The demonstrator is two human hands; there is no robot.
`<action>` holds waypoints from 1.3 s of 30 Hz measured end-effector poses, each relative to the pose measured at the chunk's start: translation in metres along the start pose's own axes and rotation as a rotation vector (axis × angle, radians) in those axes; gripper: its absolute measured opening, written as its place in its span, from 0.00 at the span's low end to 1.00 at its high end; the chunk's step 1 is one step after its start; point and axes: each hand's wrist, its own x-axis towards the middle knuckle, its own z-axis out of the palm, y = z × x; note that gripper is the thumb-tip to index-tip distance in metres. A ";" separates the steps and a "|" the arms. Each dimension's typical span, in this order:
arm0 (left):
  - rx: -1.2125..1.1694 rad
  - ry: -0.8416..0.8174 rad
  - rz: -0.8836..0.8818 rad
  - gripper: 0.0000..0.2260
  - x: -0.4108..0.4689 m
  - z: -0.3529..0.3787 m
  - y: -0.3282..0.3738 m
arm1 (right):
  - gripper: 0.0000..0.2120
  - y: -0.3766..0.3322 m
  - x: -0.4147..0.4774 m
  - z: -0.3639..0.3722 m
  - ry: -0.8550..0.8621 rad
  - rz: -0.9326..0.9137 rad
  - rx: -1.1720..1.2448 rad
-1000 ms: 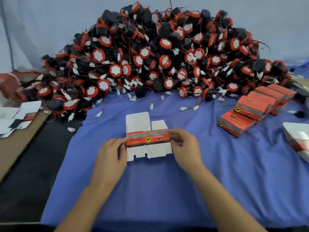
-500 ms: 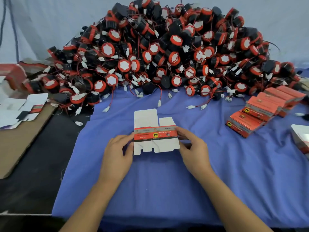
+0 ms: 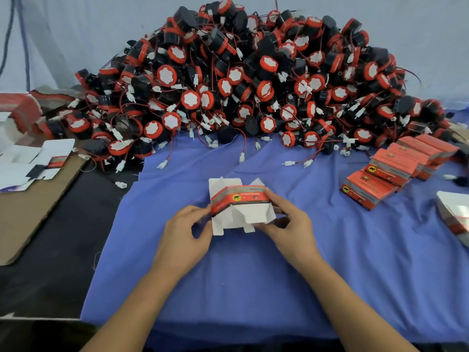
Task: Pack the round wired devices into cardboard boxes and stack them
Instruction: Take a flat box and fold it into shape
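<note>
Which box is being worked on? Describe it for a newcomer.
Below the heap of red-and-black devices, mid blue cloth, it sits between the left hand and right hand. Unlike the closed red boxes at right, this box shows open white flaps.

A half-formed white, red-banded box (image 3: 238,199) is tilted before a heap of red-black round wired devices (image 3: 253,80).

Packing workshop: heaped round wired devices (image 3: 253,80), stacked boxes (image 3: 396,168).

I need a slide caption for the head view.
Left hand and right hand hold a red-and-white cardboard box above blue cloth, before a heap of round black-and-red wired devices.
</note>
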 end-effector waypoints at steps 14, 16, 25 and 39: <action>0.048 0.001 0.048 0.23 0.001 0.006 0.003 | 0.28 -0.009 -0.006 0.007 -0.158 -0.122 -0.082; 0.055 -0.002 0.081 0.23 0.001 0.004 0.004 | 0.35 -0.010 -0.008 0.006 -0.210 -0.135 -0.104; -0.175 0.000 0.053 0.24 -0.006 -0.004 0.013 | 0.28 -0.010 -0.014 0.007 -0.137 -0.272 -0.148; -0.150 -0.024 0.213 0.16 -0.007 -0.002 0.019 | 0.31 -0.002 -0.012 0.008 -0.114 -0.257 -0.125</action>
